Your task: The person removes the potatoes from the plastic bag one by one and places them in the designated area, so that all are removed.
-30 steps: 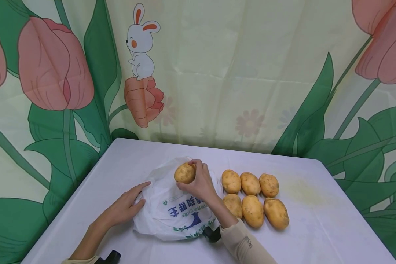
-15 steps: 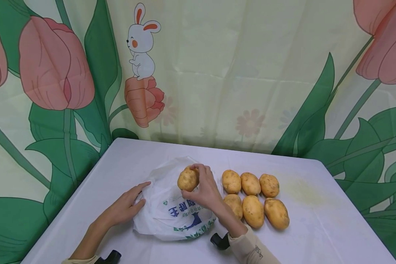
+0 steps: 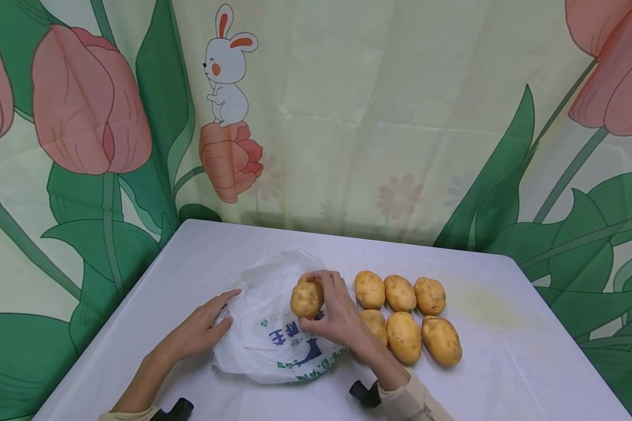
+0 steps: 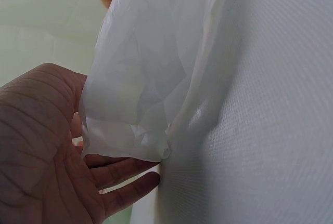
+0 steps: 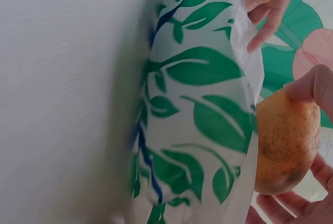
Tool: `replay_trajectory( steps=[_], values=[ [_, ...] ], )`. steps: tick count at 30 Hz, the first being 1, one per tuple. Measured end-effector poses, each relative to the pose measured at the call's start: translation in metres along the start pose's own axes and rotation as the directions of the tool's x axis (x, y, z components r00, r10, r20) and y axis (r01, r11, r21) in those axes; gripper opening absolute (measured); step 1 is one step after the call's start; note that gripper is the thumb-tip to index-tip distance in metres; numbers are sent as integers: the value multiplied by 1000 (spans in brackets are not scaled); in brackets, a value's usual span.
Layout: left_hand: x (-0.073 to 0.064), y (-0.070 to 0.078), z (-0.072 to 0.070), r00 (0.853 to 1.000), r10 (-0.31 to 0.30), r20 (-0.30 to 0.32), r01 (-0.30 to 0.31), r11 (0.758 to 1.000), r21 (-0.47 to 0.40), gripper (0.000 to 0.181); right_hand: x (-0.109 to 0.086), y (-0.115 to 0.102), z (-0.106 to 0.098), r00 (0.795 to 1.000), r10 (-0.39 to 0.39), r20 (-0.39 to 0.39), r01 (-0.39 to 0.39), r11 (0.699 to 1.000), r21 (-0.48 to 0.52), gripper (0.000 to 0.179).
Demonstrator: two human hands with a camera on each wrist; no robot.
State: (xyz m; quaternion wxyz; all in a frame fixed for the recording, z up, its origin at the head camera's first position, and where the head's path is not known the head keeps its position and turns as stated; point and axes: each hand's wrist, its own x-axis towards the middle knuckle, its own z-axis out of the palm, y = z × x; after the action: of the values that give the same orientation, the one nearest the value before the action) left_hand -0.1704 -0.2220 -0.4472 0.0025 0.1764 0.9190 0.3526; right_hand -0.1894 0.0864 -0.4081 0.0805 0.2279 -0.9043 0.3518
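Observation:
A white plastic bag [image 3: 244, 345] with blue and green print lies on the table, and its contents are hidden. My left hand [image 3: 205, 327] rests against the bag's left edge. In the left wrist view its fairly straight fingers [image 4: 127, 172] reach partly behind the thin plastic. Above the bag my right hand [image 3: 342, 316] holds a potato [image 3: 305, 299] between thumb and fingertips. The right wrist view shows this potato [image 5: 286, 141] beyond the bag's leaf-printed side [image 5: 208, 125], with the thumb pressed on its upper end.
Several potatoes [image 3: 403, 337] lie in two rows just right of the bag, on the white-covered table [image 3: 526, 374]. A yellowish stain [image 3: 484, 307] marks the cloth farther right. Behind the table hangs a curtain [image 3: 337, 158] printed with tulips and a rabbit.
My right hand has moved right and a little toward me over the bag, carrying the potato with it. The left hand and the potatoes on the table stay where they were.

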Motion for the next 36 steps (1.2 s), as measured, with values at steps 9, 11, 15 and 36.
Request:
replay_trajectory(
  steps=[9,11,15,36],
  values=[
    [1,0,1,1000,-9,4,9,1000,-3,55,-10,7,-7,998,-37,58,41,997,-67,76],
    [1,0,1,1000,-11,8,11,1000,-11,56,-13,8,-9,997,-30,64,35,997,-76,75],
    [1,0,0,1000,-8,10,8,1000,-22,55,-18,11,-12,998,-21,64,27,995,-93,76],
    [1,0,0,1000,-16,21,16,1000,-19,56,-42,18,-34,996,-83,23,85,991,-103,78]
  ],
)
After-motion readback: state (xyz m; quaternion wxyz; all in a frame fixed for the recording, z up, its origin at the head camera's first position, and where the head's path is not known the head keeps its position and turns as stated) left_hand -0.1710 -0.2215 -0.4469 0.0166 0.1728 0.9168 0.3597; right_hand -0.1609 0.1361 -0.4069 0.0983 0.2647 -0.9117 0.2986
